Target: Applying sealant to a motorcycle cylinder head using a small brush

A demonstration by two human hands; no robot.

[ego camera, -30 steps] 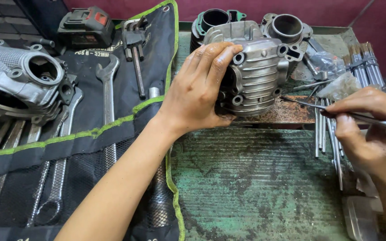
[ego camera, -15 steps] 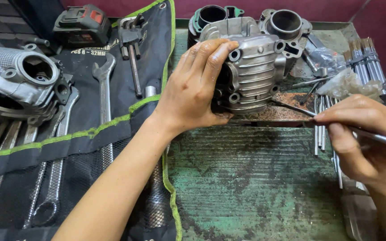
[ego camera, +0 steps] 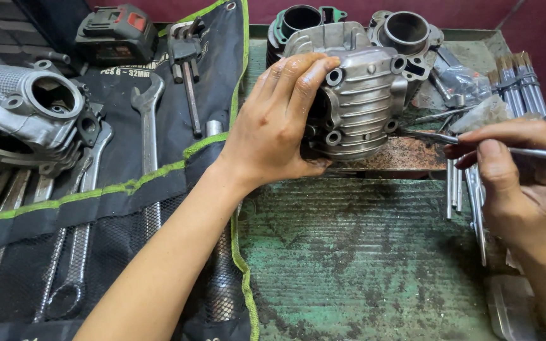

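Observation:
My left hand (ego camera: 279, 123) grips the left side of a grey finned engine cylinder (ego camera: 361, 101) that stands on a rusty metal plate (ego camera: 406, 158) on the green workbench. To its right, my right hand (ego camera: 513, 177) pinches a long thin metal rod (ego camera: 475, 144) like a pen. The rod's tip points left and lies close to the cylinder's lower right side; I cannot tell whether it touches.
A black tool roll (ego camera: 127, 183) with several wrenches covers the left. A grey engine cover (ego camera: 26, 113) lies on it. A cordless tool battery (ego camera: 115, 35) sits at the back left. More cylinder parts (ego camera: 406, 28) stand behind, and bundled rods (ego camera: 519, 82) lie at right.
My right hand has moved slightly up and left with the rod, bringing its tip nearer the cylinder. My left hand stays on the cylinder.

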